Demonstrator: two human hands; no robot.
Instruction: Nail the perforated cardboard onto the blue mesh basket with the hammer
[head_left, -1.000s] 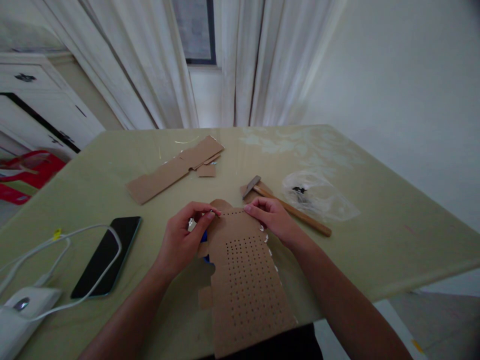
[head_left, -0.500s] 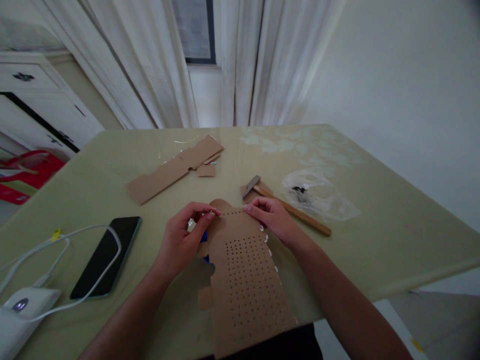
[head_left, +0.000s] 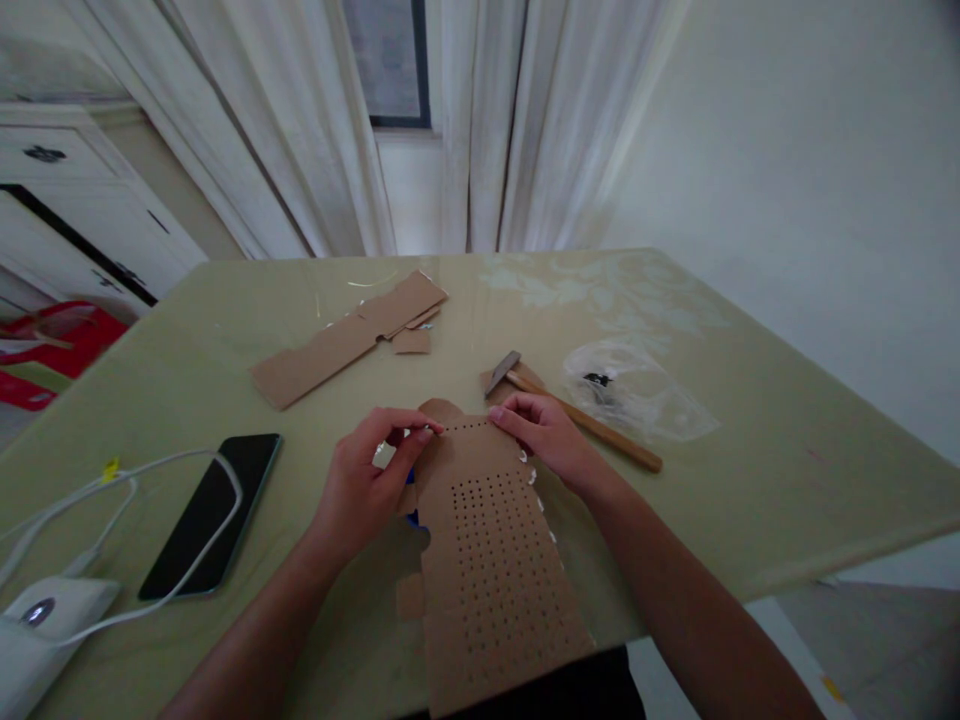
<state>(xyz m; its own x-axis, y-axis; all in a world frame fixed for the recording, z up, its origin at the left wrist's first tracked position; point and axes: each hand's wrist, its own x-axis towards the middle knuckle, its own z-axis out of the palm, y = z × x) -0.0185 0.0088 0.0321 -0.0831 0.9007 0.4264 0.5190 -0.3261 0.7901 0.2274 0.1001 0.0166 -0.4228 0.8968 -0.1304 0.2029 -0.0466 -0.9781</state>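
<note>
A brown cardboard piece (head_left: 487,570), punched with rows of small holes, lies in front of me and reaches over the table's near edge. With thumb over its top right corner, my right hand (head_left: 536,430) grips the cardboard. At the upper left end of the top hole row, my left hand (head_left: 375,465) pinches thumb and forefinger together; what sits between the tips is too small to make out. Something blue (head_left: 412,500) shows partly beneath the cardboard's left edge. Just beyond my right hand rests a hammer (head_left: 585,415) with a wooden handle, its head on a cardboard scrap.
A clear plastic bag (head_left: 641,390) with small black items lies right of the hammer. Cardboard strips (head_left: 352,340) are farther back. On the left are a phone (head_left: 214,515), a white cable (head_left: 169,457) and a white power strip (head_left: 56,630).
My left hand has shifted very slightly at the cardboard's top edge, its fingertips still pinched. The right hand and the cardboard stay in place.
</note>
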